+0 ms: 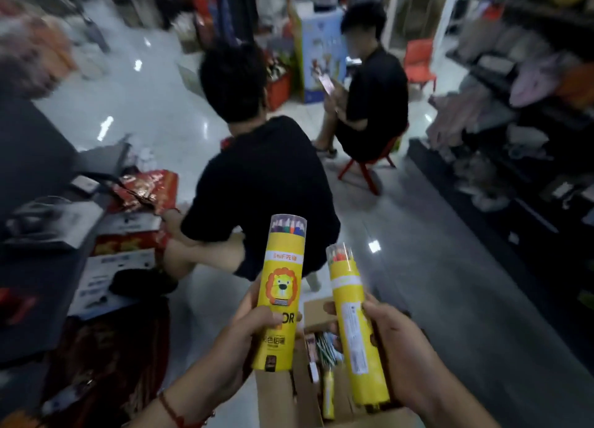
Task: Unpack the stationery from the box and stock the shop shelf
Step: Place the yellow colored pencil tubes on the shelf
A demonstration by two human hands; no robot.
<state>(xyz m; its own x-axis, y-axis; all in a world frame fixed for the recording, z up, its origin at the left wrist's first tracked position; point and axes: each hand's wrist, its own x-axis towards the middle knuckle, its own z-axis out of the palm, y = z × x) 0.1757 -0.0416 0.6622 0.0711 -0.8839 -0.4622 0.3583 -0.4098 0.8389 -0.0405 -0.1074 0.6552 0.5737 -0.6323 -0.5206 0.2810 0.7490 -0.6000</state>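
Note:
My left hand (239,341) grips a yellow tube of coloured pencils with a lion print (283,280), held upright. My right hand (398,353) grips a second yellow pencil tube (350,305), its label side turned towards me. Both tubes are lifted above an open cardboard box (276,398) on the floor at the bottom centre. Inside the box lie more stationery packs (323,347) and another yellow tube (328,392).
A person in black (266,183) crouches right ahead, and another person (373,96) sits on a red stool behind. A dark counter (35,302) with boxes runs along the left. Shelves of goods (527,112) line the right. Grey floor lies between box and shelves.

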